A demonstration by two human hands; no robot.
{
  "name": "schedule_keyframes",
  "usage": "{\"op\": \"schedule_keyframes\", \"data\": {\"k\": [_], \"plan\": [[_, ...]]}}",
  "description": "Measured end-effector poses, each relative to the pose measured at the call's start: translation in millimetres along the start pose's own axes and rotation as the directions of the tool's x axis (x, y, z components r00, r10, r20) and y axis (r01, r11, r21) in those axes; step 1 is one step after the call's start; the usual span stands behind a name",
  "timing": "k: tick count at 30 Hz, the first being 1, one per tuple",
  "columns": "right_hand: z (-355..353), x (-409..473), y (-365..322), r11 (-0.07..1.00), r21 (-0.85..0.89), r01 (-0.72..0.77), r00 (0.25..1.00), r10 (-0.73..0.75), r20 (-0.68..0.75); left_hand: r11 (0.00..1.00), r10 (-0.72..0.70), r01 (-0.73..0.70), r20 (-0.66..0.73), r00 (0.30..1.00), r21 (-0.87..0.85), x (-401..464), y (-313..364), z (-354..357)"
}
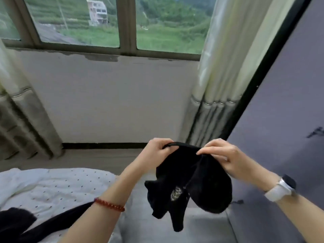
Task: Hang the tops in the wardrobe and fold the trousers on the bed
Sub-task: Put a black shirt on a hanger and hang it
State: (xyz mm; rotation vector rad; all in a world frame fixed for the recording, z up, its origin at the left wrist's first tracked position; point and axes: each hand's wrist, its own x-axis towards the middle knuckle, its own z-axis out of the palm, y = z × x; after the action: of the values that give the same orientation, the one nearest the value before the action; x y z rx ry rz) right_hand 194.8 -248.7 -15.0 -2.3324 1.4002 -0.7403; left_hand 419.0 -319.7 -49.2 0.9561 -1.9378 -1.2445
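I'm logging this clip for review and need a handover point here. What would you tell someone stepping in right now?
Left hand and right hand each grip the top edge of a black garment, held up in the air beside the grey wardrobe door.
More dark clothing lies on the bed, at lower left.
Done: nothing visibly hung or folded.
Left: tell whether the held piece is a top or trousers, then hang or fold it; sort the clothing on the bed.

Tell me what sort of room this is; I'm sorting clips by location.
Most likely a bedroom. A bed with dotted white bedding sits below a curtained window, and both hands hold up a black garment beside what may be a wardrobe door.
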Motion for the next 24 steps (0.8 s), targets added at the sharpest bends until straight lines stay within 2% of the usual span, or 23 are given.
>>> {"op": "schedule_keyframes", "data": {"k": [2, 4, 8, 11, 14, 17, 20, 24], "plan": [[-33, -44, 30, 0.965, 0.112, -0.236, 0.971, 0.239, -0.017, 0.997, 0.012, -0.019, 0.087, 0.996, 0.079, 35, 23, 43], [-47, -76, 43, 0.88, 0.278, -0.385, 0.917, 0.399, 0.007, 0.988, 0.075, -0.093, 0.151, 0.986, 0.12, 57, 47, 84], [-54, -117, 57, 0.815, 0.379, -0.438, 0.873, 0.486, -0.036, 0.968, 0.211, -0.242, 0.305, 0.929, 0.066, 83, 94, 163], [-69, -142, 77, 0.783, 0.375, -0.497, 0.807, 0.576, -0.132, 0.945, 0.312, -0.327, 0.274, 0.91, 0.012, 100, 123, 197], [-92, -175, 93, 0.755, 0.326, -0.569, 0.744, 0.641, -0.186, 0.937, 0.34, -0.35, 0.216, 0.915, 0.008, 127, 140, 221], [-115, -202, 106, 0.679, 0.298, -0.671, 0.611, 0.734, -0.298, 0.942, 0.325, -0.334, 0.213, 0.921, 0.007, 156, 147, 245], [-137, -226, 128, 0.575, 0.182, -0.797, 0.453, 0.77, -0.448, 0.944, 0.322, -0.329, 0.235, 0.917, -0.011, 187, 154, 274], [-164, -250, 163, 0.447, 0.128, -0.886, 0.324, 0.791, -0.52, 0.936, 0.352, -0.341, 0.286, 0.891, -0.09, 239, 171, 310]]}}
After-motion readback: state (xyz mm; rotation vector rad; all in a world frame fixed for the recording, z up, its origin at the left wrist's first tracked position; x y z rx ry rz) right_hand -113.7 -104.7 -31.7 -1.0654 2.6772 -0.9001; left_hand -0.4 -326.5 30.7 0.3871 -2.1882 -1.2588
